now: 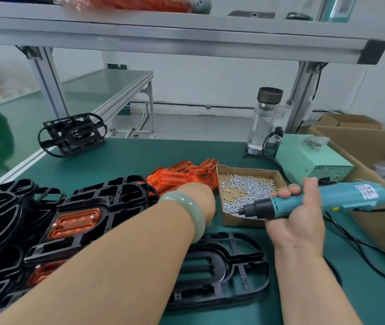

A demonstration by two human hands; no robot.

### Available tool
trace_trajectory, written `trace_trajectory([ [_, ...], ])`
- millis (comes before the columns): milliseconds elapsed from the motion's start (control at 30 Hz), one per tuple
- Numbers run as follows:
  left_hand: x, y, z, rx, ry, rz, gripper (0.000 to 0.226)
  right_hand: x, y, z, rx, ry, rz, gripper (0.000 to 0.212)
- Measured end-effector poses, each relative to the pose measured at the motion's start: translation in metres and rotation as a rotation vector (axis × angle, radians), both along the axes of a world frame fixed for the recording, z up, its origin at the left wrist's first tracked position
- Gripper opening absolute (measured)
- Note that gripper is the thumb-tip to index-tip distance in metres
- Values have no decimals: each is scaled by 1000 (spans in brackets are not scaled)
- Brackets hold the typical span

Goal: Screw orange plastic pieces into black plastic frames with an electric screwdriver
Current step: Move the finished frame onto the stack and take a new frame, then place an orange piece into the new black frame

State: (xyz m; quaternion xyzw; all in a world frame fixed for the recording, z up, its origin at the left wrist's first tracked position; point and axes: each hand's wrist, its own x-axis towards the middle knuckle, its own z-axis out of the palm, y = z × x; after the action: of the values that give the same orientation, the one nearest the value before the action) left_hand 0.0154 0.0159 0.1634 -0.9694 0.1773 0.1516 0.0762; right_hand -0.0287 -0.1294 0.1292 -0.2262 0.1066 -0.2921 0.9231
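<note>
Currently, the electric screwdriver (pixel 346 195) is held level above the right side of the green work mat (pixel 140 156), its black nose and bit pointing left over the near corner of a shallow cardboard tray (pixel 278 178) of small silver screws (pixel 245 186). The right hand (pixel 297 219) grips the teal barrel with fingers and thumb wrapped round it. A black cable runs from the rear of the tool across the mat.

The loose orange plastic pieces (pixel 182 175) lie in a pile just left of the tray. The left hand (pixel 201 202) is at the near edge of this pile, back of the hand towards the camera. Its fingers are hidden, so grip and contact cannot be determined. A pale green bangle (pixel 191 212) sits on the wrist.

One black plastic frame (pixel 224 296) lies flat on the mat near the person, partly under the left forearm. To the left, further black frames (pixel 116 195) are stacked. One carries a fitted orange piece (pixel 74 222) with a screw head visible at its right end. Another black frame (pixel 71 134) rests apart at the far left of the mat.

Behind the tray stand a pale green power unit (pixel 311 158) and a clear glass bottle (pixel 263 120) with a dark cap. An open cardboard box (pixel 374 141) sits at the right. An aluminium-framed shelf (pixel 186 36) spans overhead.
</note>
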Motion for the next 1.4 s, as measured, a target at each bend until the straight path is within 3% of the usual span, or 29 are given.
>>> trace_trajectory([
  [133,-7,2,6,31,-14,-52,11,0,2,1,-14,17,9,22],
  [233,-17,13,25,-71,-186,-52,10,-1,2,2,7,10,18,21],
  [500,-63,47,55,-595,-239,-16,40,-2,1,0,17,3,17,20],
  [833,-78,56,47,-616,-355,-82,39,0,6,-3,-22,-5,50,15],
  [933,-80,58,46,-614,-365,-75,50,-1,6,-4,-22,-9,62,15],
  [1033,-82,61,43,-655,-339,-48,55,-1,7,-4,-30,-7,65,14],
  [1167,-82,64,40,-745,-286,-13,44,-2,8,-4,-35,-6,71,14],
  [1400,-81,66,36,-1170,96,100,45,-3,9,-2,-28,-8,77,14],
])
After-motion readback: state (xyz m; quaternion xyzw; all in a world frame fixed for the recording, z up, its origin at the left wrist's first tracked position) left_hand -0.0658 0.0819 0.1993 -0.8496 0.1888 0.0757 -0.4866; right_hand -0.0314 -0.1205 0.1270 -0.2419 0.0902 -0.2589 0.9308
